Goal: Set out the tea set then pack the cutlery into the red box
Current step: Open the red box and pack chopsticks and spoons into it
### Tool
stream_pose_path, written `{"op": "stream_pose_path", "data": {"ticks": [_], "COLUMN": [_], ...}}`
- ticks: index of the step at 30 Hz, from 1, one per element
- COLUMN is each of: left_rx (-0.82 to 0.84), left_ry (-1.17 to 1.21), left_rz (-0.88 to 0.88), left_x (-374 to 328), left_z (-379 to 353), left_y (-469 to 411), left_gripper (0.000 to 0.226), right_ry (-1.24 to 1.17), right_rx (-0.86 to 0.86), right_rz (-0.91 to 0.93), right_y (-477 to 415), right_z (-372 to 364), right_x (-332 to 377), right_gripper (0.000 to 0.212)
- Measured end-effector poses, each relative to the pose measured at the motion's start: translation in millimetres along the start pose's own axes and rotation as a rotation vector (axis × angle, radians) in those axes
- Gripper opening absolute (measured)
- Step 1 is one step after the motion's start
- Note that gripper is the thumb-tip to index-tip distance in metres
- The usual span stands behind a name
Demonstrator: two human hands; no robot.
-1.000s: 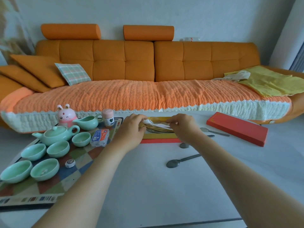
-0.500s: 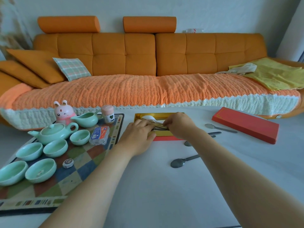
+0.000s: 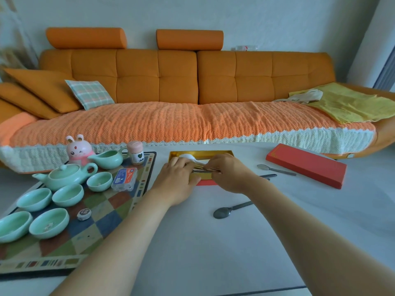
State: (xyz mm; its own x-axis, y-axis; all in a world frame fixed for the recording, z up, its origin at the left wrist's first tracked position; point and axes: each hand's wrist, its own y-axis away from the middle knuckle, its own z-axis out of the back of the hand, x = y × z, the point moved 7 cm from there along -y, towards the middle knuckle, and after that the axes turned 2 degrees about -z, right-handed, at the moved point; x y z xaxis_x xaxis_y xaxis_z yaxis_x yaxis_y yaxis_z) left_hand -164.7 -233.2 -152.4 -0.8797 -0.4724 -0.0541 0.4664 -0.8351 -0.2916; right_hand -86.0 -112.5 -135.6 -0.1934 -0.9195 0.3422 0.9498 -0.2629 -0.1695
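Two hands meet over the red box (image 3: 206,183), which sits open mid-table with its gold lining showing. The left hand (image 3: 178,178) lies with fairly straight fingers on a bundle of cutlery (image 3: 203,170) inside it, while the right hand (image 3: 229,175) pinches the bundle's end between thumb and fingers. The teapot (image 3: 64,175) and cups already stand on the checked mat (image 3: 89,236), so the packing step looks to be in hand. Next, I judge, the bundle needs seating flat and releasing, then the dark spoon (image 3: 222,212) and silver spoon (image 3: 275,169) on the table need gathering before the red lid (image 3: 305,165) goes on. The print on the plastic case (image 3: 124,178) is too small to read, and the pink jar (image 3: 136,153) shows only a heart.
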Motion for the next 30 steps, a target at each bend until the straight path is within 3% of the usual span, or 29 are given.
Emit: {"op": "stream_pose_path", "data": {"ticks": [4,7,11,17,24,30], "left_rx": [-0.111,-0.122,0.081,0.287,0.281,0.201], "left_ry": [0.014,0.153,0.285,0.252,0.372,0.602], "left_rz": [-0.073,-0.112,-0.065,-0.106,-0.097,0.05], "left_x": [-16,-32,-51,-76,-79,-51], "left_z": [18,29,18,1,0,7], "left_y": [4,9,18,27,28,20], "left_gripper": [0.041,0.025,0.018,0.043,0.023,0.008], "right_ry": [-0.02,-0.045,0.064,0.049,0.067,-0.022], "right_rx": [-0.1,-0.047,0.152,0.355,0.315,0.214], "right_rz": [0.023,-0.016,-0.005,-0.055,-0.064,-0.064], "right_y": [10,23,49,72,73,60], "right_z": [22,32,26,16,10,13], "right_x": [-3,-7,-6,-24,-29,-20], "right_gripper": [0.034,0.031,0.034,0.02,0.007,0.019]}}
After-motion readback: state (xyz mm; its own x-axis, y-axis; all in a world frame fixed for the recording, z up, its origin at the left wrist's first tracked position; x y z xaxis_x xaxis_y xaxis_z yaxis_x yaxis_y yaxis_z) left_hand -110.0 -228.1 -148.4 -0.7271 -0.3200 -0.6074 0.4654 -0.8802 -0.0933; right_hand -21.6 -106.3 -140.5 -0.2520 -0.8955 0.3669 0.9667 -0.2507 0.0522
